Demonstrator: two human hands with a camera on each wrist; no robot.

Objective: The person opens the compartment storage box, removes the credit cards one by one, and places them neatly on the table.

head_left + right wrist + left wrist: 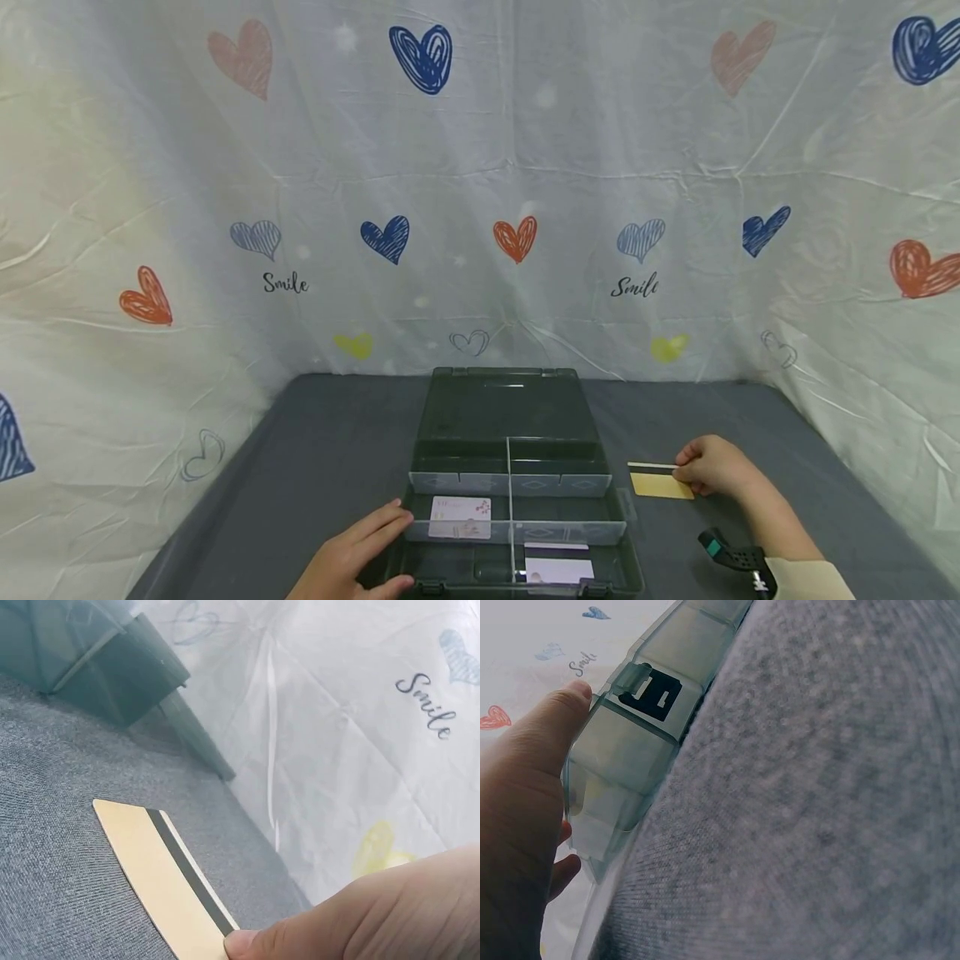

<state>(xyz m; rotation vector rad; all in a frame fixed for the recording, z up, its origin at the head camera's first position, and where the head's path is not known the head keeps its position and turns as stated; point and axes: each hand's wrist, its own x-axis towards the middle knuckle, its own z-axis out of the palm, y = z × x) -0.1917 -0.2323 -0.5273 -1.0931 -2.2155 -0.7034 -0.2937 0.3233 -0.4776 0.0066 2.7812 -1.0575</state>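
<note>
My right hand (712,468) pinches a yellow card with a dark stripe (660,485) by its right end, to the right of the box. In the right wrist view the thumb presses on the card's near end (150,862). A dark green translucent box (512,400) stands with its lid back and white dividers inside. One pinkish-white printed card (460,517) lies in its left middle compartment, and a white card with a dark stripe (558,570) in the front right one. My left hand (352,554) rests against the box's front left corner, fingers extended along the side.
Grey cloth (330,442) covers the table. A white curtain printed with hearts (480,167) hangs behind and at both sides. On the right wrist sits a dark strap (731,552). The box's black front latch (660,694) shows in the left wrist view.
</note>
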